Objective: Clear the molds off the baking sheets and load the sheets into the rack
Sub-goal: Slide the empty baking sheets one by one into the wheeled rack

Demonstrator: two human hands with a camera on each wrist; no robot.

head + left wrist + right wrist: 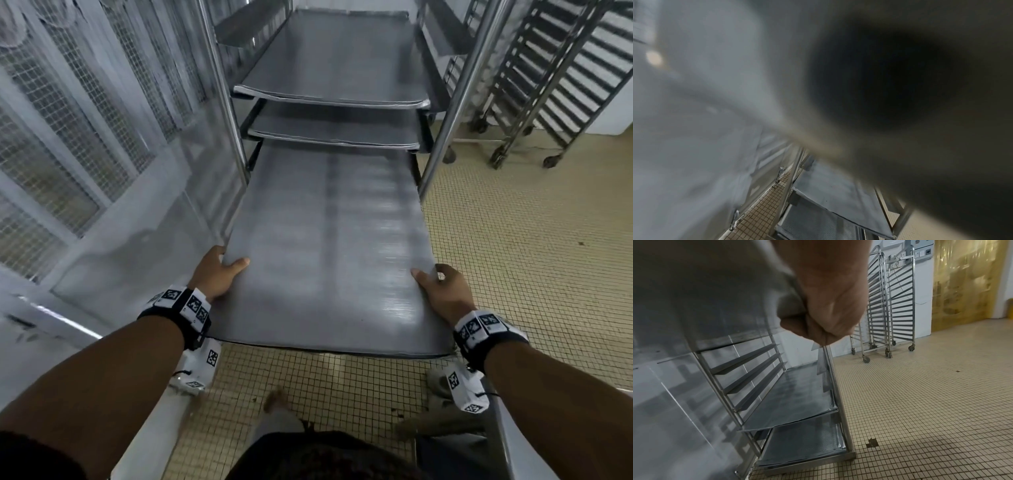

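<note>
I hold a bare grey baking sheet [325, 246] level, its far end between the steel rack's [445, 130] posts. My left hand [224, 270] grips its left edge, thumb on top. My right hand [435, 284] grips the right edge the same way; the right wrist view shows its fingers [826, 309] curled under the sheet [715, 288]. Two sheets [337, 58] [335, 128] sit on runners above the held one in the head view. The right wrist view shows two loaded sheets [797, 399] [803, 444] low in the rack [836, 386]. The left wrist view is mostly blurred and dark.
A white wall with mesh panels [68, 137] stands close on the left. Empty wheeled racks [548, 85] [890, 305] wait at the back right. The floor is small beige tiles [531, 257]. A steel edge [503, 435] lies by my right forearm.
</note>
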